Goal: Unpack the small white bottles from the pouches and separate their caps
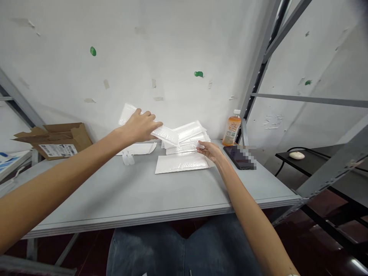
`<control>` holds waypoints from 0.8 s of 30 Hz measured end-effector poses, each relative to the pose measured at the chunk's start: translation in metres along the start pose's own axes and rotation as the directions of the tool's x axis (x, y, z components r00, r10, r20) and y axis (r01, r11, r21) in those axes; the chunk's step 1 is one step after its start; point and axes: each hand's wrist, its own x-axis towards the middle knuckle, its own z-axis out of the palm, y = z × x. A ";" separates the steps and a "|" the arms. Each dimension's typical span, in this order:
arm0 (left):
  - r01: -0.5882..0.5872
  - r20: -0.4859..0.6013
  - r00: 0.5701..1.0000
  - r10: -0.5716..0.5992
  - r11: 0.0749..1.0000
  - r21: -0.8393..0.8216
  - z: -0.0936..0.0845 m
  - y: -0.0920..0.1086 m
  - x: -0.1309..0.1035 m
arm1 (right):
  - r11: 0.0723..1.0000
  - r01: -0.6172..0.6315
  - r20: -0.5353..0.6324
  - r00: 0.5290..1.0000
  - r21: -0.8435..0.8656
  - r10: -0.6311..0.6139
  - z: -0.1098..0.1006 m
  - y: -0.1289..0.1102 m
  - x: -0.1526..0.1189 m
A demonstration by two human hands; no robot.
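Observation:
My left hand [142, 125] grips a white bubble mailer [169, 135] by its middle, raised at a slant above the table, its right end near the pile. Below and to the right lies a fanned pile of white bubble mailers [188, 131]. At the right side of this pile is my right hand [209, 150], its fingers closed around something small and white that I cannot make out. Nearest me, one bubble mailer [182, 164] lies flat. Another white mailer [142, 148] rests on the table under my left hand, with small whitish strips [128, 158] beside it.
An open cardboard box [61, 140] stands on the left of the grey table [138, 199]. At the back right are an orange bottle [231, 128] and a dark phone [238, 156]. Metal shelf posts [260, 73] rise on the right, near a black shelf holding a white mouse [296, 155].

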 end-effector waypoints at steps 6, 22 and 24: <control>0.139 0.200 0.973 -0.113 0.983 -0.117 0.040 -0.061 -0.002 | 0.998 0.023 0.014 1.000 -0.064 -0.022 -0.002 0.005 0.003; 0.543 0.590 0.755 -0.286 0.777 -0.318 0.195 -0.107 -0.066 | 0.983 0.087 0.027 0.996 -0.165 -0.083 -0.010 0.011 0.011; 0.552 0.603 0.754 -0.261 0.749 -0.366 0.204 -0.110 -0.076 | 0.982 0.077 0.023 0.997 -0.171 -0.074 -0.009 0.011 0.010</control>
